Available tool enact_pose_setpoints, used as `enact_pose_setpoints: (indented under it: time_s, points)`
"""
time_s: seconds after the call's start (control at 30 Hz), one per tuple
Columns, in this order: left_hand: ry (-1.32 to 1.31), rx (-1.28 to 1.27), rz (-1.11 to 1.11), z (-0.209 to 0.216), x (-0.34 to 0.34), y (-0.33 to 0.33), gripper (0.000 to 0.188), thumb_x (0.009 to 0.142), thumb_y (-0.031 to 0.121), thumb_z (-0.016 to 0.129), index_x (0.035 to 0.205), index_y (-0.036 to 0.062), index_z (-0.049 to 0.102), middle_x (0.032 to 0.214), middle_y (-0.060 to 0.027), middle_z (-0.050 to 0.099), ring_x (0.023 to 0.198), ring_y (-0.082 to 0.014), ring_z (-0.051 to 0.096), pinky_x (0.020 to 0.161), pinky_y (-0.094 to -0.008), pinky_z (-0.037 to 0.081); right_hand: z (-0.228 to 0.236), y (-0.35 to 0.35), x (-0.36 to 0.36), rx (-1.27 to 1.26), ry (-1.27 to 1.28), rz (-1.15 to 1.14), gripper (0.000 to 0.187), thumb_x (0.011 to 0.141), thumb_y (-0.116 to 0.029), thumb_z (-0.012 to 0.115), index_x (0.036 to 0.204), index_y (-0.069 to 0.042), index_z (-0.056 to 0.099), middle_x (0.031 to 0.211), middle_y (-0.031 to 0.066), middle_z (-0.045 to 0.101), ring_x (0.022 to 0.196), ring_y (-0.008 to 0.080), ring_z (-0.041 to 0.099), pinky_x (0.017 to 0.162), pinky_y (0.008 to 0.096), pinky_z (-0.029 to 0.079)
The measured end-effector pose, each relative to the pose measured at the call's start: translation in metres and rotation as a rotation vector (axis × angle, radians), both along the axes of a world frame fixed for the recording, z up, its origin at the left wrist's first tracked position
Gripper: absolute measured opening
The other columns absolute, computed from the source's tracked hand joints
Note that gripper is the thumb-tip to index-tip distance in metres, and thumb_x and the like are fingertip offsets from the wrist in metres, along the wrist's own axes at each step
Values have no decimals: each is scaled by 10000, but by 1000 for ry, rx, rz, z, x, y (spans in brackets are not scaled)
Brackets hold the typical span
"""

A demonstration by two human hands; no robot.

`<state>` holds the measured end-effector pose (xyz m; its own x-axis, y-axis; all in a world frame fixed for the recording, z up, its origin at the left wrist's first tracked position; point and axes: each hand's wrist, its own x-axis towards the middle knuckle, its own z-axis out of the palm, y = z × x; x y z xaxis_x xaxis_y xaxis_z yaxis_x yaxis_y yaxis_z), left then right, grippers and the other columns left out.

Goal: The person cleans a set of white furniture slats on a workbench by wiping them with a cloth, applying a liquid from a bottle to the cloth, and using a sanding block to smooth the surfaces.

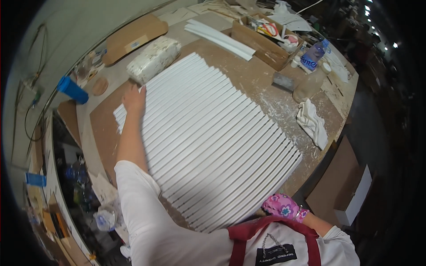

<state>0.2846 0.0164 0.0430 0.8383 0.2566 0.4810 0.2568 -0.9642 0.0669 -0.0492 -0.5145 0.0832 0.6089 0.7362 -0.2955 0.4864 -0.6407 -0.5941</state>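
Note:
Several long white slats [213,137] lie side by side in one wide row on a brown workbench [262,84]. My left hand [134,99] is bare and rests flat on the far left ends of the slats, fingers together. My right hand [283,206] wears a pink flowered glove and sits at the near right corner of the row, at the bench's edge; the slats hide its fingers, so its grip is unclear. My white sleeves and a dark red apron fill the lower edge.
A white wrapped bundle [153,59] lies beyond the slats. More white strips [219,37], a cardboard box of odds and ends [266,40], two plastic bottles [313,55], a white rag [313,124] and a blue tube [72,90] lie around. Cardboard leans below the bench at right [337,181].

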Motion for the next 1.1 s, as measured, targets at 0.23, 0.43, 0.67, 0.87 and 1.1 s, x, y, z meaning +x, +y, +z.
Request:
enact_pose_setpoints:
  time_s: [0.23,0.43,0.67,0.87,1.1]
  points:
    - [193,-130,19,-15,32,-8,562,906,533,476,1059,12,621,1019,-199,644,986,-371,600,868,-500,432,-8,-3,2,-97,-34,124,298,899,-182,459,1135,-65,598,1059,123,637,961,276,625,868,355,500]
    - [172,-127,12,-13,14,-5,518,901,509,498,1011,18,623,1015,-181,630,988,-350,587,843,-493,436,-9,0,2,52,133,-8,307,891,-199,476,1135,-62,603,1067,115,639,971,282,615,872,369,489]
    - [249,-325,-253,4,-39,-98,484,891,470,542,1018,8,613,1039,-206,625,985,-364,585,836,-482,450,-15,9,-5,78,-189,28,281,871,-159,502,1111,-54,603,1040,140,631,969,322,593,868,392,470]
    - [169,-330,-280,-11,-68,-136,492,892,463,538,1021,-7,611,1025,-255,622,975,-418,577,835,-480,457,6,14,-11,19,117,-128,351,855,-196,502,1174,-85,598,1122,172,623,989,346,614,833,401,516]
    - [379,-196,-234,2,-75,-144,605,957,525,366,1267,33,531,1280,-170,546,1180,-361,500,1008,-457,367,2,6,-11,229,175,-159,313,943,-169,455,1195,-56,602,1157,164,623,1062,323,588,950,366,461]
